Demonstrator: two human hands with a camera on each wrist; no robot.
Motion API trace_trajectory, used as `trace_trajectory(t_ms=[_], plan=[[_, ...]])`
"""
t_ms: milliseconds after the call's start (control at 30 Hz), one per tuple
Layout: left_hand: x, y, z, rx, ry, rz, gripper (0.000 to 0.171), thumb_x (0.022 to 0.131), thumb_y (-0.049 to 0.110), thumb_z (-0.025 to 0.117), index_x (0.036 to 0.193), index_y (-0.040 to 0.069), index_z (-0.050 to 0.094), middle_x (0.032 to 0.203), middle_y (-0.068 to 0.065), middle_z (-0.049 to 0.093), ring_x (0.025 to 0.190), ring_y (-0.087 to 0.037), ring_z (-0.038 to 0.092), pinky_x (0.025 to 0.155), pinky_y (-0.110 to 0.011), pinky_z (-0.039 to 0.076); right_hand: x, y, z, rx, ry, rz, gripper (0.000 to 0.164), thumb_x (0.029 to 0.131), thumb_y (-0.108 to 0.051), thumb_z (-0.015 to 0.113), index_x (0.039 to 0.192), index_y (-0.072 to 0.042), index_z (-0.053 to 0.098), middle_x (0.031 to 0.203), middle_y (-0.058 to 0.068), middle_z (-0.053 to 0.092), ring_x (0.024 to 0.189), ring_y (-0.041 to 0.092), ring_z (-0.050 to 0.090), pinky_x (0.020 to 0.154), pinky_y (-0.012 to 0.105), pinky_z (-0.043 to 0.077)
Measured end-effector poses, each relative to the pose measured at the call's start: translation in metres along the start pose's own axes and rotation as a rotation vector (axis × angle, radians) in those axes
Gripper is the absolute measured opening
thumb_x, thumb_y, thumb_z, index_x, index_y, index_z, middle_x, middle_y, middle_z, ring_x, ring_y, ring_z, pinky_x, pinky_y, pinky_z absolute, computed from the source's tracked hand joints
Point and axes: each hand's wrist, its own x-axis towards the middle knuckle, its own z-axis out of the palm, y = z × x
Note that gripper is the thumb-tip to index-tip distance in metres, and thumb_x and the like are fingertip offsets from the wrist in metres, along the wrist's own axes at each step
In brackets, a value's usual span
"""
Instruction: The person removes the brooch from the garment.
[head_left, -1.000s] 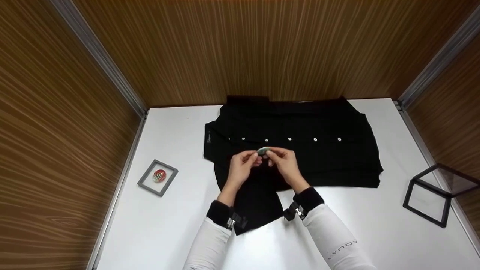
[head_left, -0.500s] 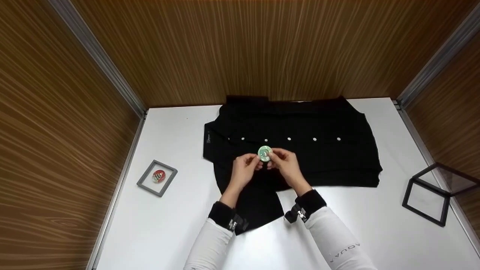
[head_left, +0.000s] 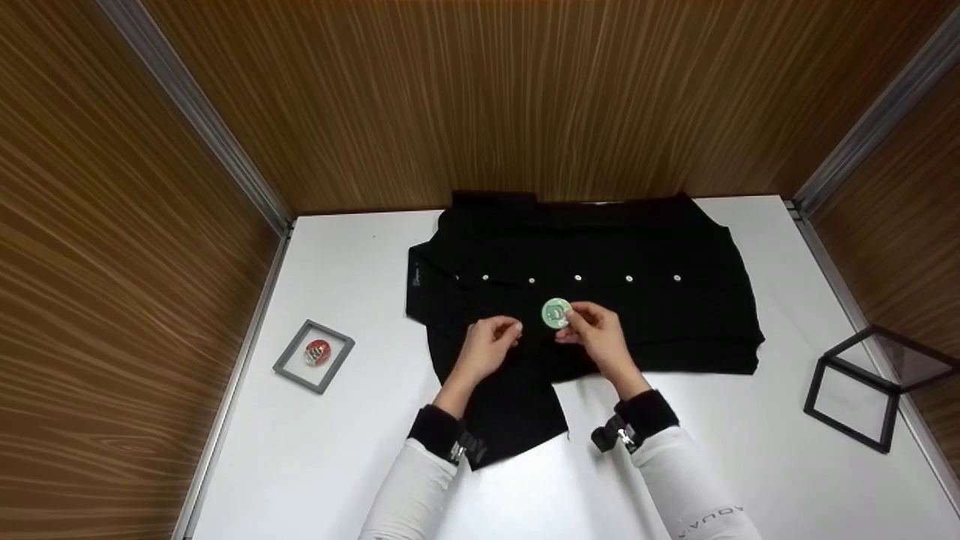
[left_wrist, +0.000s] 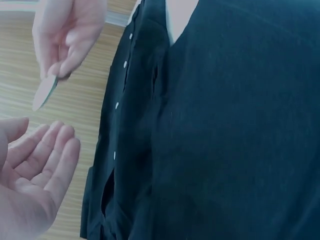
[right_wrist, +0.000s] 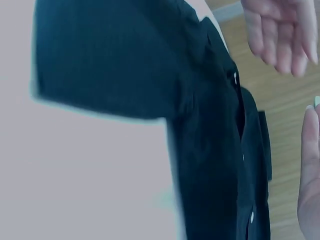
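Note:
A round green badge (head_left: pixel 553 313) with a printed picture is pinched between thumb and fingers of my right hand (head_left: pixel 600 337), face up above the black shirt. To its left, my left hand (head_left: pixel 486 349) hovers over the shirt, apart from the badge. In the left wrist view the left hand's fingers (left_wrist: pixel 47 160) are loosely bent with nothing held, and the badge appears nearly edge-on. The black short-sleeved shirt (head_left: pixel 660 322) lies flat, collar to the left, with a row of white buttons. One sleeve (head_left: pixel 517 420) points toward me.
On the left of the white table (head_left: pixel 360 465) lies a grey frame (head_left: pixel 298 380) holding a red round badge (head_left: pixel 318 352). At the right, a hinged black frame (head_left: pixel 846 431) stands unfolded near the side wall. Wood-grain panels (head_left: pixel 510 105) enclose the back and sides.
The badge, first held by both hands and seen edge-on, was turned face up. My left hand let go of it, and my right hand has carried it a little to the right.

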Motion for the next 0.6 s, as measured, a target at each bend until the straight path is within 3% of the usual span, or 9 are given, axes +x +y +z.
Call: trace_trajectory(t_ms=[167,400,600], plan=[[-0.006,-0.008,-0.009,0.18,-0.024,0.024,0.03,0.099,0.021,0.06,0.117,-0.001,0.068,0.105,-0.008,0.069,0.093,-0.018,0.066,0.082,-0.03,0.053,-0.006,-0.002,-0.029,0.016,0.056,-0.003,0.022,0.096,0.005,0.055,0.113,0.019,0.053,0.086,0.016,0.063,0.063,0.02,0.067,0.066,0.038,0.059],[-0.016,-0.02,-0.02,0.431,-0.028,0.008,0.039,0.098,0.027,0.061,0.13,0.004,0.061,0.125,-0.014,0.061,0.116,-0.029,0.058,0.098,-0.042,0.046,-0.014,-0.007,-0.071,-0.018,0.136,-0.001,0.029,0.097,0.001,0.058,0.115,0.022,0.051,0.086,0.016,0.063,0.063,0.019,0.067,0.067,0.036,0.059],[-0.026,-0.031,-0.029,0.609,-0.011,0.03,0.046,0.097,0.03,0.063,0.134,0.004,0.058,0.13,-0.017,0.057,0.12,-0.033,0.053,0.101,-0.046,0.043,-0.021,-0.014,-0.104,-0.082,0.164,0.011,0.033,0.098,-0.002,0.057,0.119,0.022,0.047,0.087,0.015,0.063,0.065,0.018,0.068,0.069,0.036,0.059]])
